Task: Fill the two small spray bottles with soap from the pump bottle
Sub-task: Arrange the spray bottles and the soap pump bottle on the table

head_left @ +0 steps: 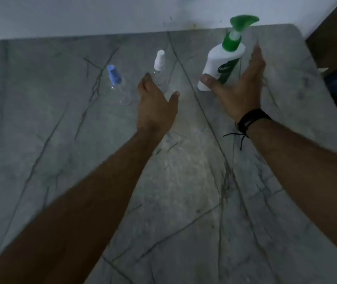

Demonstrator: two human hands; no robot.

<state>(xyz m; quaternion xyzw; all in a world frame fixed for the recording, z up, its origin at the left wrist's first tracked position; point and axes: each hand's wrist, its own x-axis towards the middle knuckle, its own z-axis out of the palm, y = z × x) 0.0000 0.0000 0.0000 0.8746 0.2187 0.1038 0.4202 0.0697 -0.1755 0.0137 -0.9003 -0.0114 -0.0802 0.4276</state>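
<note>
On the grey worktop (61, 140), both hands spread wide & empty, right hand (239, 87) cupping round the pump bottle (219, 64), left hand (155, 103) nearing the white-cap spray bottle (159, 64) w/ the blue-cap spray bottle (115, 78) just beside — clumsy reach could topple either.

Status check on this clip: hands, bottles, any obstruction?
Left hand open at white-capped spray bottle. Right hand open around pump bottle. Both spray caps on. Nothing blocking.

bare forearms, no sleeves, black braided wristband (252, 119) on right wrist, loose black cord ends dangling
</note>
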